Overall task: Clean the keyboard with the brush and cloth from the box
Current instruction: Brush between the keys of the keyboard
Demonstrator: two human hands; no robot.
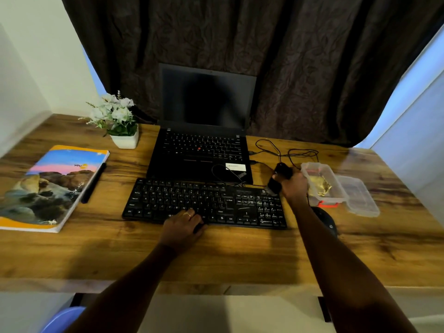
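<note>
A black keyboard [204, 203] lies on the wooden desk in front of an open laptop. My left hand [183, 227] rests on its front edge near the space bar, fingers curled over the edge. My right hand [294, 186] grips a black brush [278, 180] above the keyboard's top right corner, bristle end pointing down toward the number pad. A clear plastic box [323, 182] stands just right of that hand, with a yellowish cloth [320, 185] inside.
The box's clear lid [360, 197] lies right of the box. A black laptop [201, 150] with cables sits behind the keyboard. A black mouse [324, 221] lies partly under my right forearm. A notebook [48, 186], a pen [93, 182] and a flower pot [122, 131] are on the left.
</note>
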